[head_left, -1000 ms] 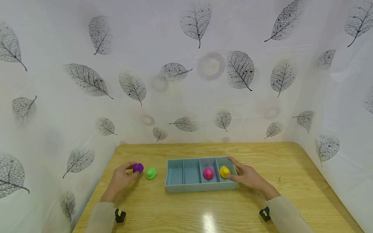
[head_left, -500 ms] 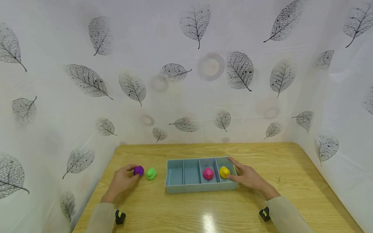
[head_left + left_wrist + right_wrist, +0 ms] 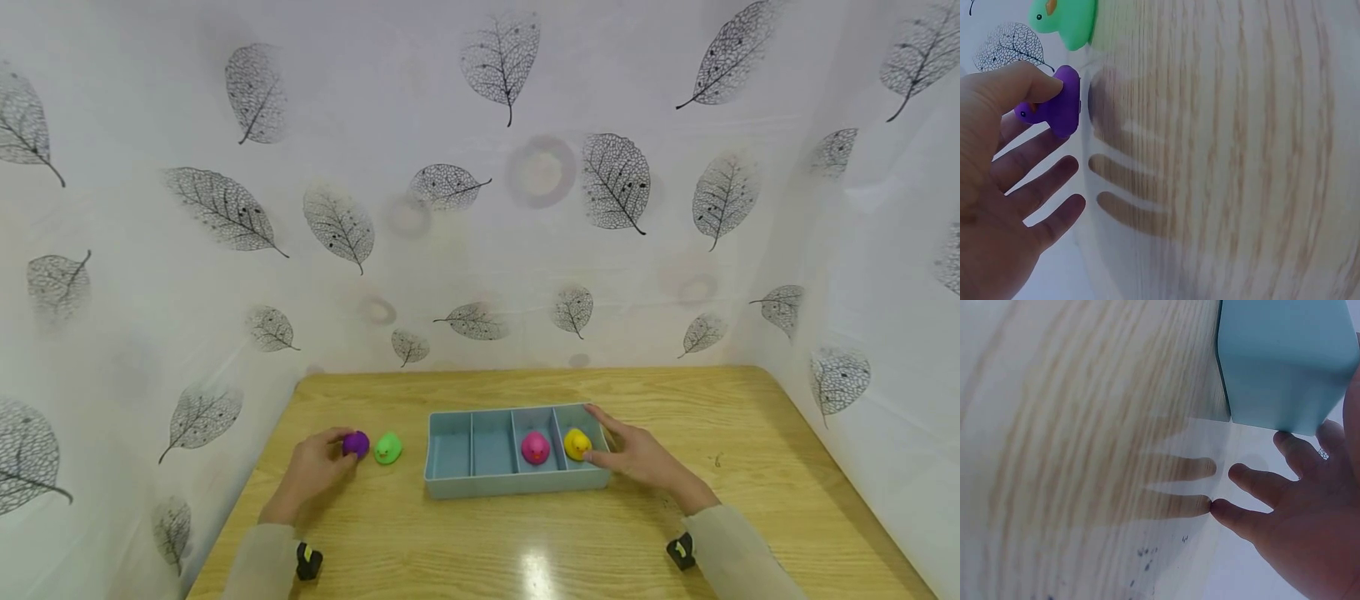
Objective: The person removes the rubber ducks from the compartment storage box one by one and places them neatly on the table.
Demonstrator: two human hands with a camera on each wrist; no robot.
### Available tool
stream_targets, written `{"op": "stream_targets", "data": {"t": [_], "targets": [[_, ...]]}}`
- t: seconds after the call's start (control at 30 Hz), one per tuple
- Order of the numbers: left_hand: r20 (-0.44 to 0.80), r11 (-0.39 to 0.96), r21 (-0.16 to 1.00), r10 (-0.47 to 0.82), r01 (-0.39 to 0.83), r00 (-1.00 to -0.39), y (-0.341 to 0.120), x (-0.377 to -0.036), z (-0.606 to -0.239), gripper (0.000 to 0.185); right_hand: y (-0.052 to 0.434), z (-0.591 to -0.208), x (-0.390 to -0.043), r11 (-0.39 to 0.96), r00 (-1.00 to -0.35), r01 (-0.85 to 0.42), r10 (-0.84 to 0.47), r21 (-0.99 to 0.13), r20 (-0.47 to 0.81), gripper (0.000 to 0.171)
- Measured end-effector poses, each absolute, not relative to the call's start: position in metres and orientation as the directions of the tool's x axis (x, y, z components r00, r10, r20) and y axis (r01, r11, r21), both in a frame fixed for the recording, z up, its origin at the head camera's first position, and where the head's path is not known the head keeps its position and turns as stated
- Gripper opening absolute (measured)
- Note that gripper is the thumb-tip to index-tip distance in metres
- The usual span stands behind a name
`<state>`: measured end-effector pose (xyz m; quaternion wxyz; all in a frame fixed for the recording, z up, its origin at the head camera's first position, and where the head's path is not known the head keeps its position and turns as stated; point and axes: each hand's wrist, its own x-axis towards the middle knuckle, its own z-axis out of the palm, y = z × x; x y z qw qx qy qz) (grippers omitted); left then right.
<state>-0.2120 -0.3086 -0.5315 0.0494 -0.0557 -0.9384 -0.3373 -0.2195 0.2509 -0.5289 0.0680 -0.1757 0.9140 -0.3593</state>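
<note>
In the head view my left hand [image 3: 315, 467] pinches a purple rubber duck [image 3: 356, 445] between thumb and fingers. The left wrist view shows the duck [image 3: 1066, 112] on its base side close to the tabletop, with the other fingers spread. A green rubber duck [image 3: 387, 449] sits just right of it. My right hand [image 3: 637, 454] holds the right end of a blue-grey divided tray [image 3: 517, 483], thumb over the rim and fingers against the outer wall [image 3: 1279, 387]. Inside, a yellow rubber duck [image 3: 577, 445] occupies the rightmost compartment, and a pink rubber duck [image 3: 536, 448] the one beside it.
The tray's two left compartments [image 3: 450, 450] show bare floors. All of this stands on a wood-grain table [image 3: 420, 542], backed and flanked by a white leaf-print sheet [image 3: 450, 250]. A small black device [image 3: 308, 561] shows at each wrist.
My left hand has brought the purple duck slightly down and nearer to me, level with the green duck. My right hand stays at the tray's end.
</note>
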Motion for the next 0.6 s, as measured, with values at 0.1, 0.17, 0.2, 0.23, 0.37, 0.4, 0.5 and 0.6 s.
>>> {"op": "stream_targets", "data": {"t": [0.1, 0.17, 0.2, 0.23, 0.37, 0.4, 0.5, 0.6], "targets": [[0.146, 0.774, 0.614, 0.079, 0.153, -0.986, -0.3095, -0.2124, -0.5343, 0.040, 0.2510, -0.5290, -0.2196, 0.679, -0.930, -0.264, -0.367, -0.685, -0.005, 0.086], [0.158, 0.779, 0.606, 0.083, 0.163, -0.984, -0.3101, -0.2123, -0.5361, 0.040, 0.2510, -0.5291, -0.2196, 0.677, -0.931, -0.263, -0.366, -0.687, -0.004, 0.086], [0.164, 0.779, 0.604, 0.084, 0.168, -0.983, -0.3103, -0.2125, -0.5369, 0.040, 0.2510, -0.5292, -0.2195, 0.678, -0.931, -0.264, -0.366, -0.686, -0.004, 0.086], [0.171, 0.781, 0.600, 0.087, 0.174, -0.981, -0.3103, -0.2124, -0.5376, 0.039, 0.2509, -0.5292, -0.2195, 0.679, -0.930, -0.268, -0.368, -0.684, -0.002, 0.086], [0.164, 0.780, 0.603, 0.084, 0.167, -0.983, -0.3107, -0.2120, -0.5382, 0.039, 0.2506, -0.5292, -0.2190, 0.676, -0.926, -0.281, -0.377, -0.681, 0.009, 0.087], [0.155, 0.777, 0.608, 0.081, 0.160, -0.985, -0.3107, -0.2117, -0.5378, 0.040, 0.2505, -0.5291, -0.2189, 0.673, -0.926, -0.282, -0.378, -0.683, 0.010, 0.087], [0.123, 0.771, 0.623, 0.071, 0.133, -0.990, -0.3117, -0.2110, -0.5372, 0.041, 0.2504, -0.5291, -0.2189, 0.670, -0.925, -0.286, -0.380, -0.685, 0.014, 0.087], [0.107, 0.768, 0.628, 0.075, 0.126, -0.991, -0.3123, -0.2104, -0.5366, 0.042, 0.2504, -0.5293, -0.2195, 0.677, -0.927, -0.284, -0.376, -0.679, 0.013, 0.087]]}}
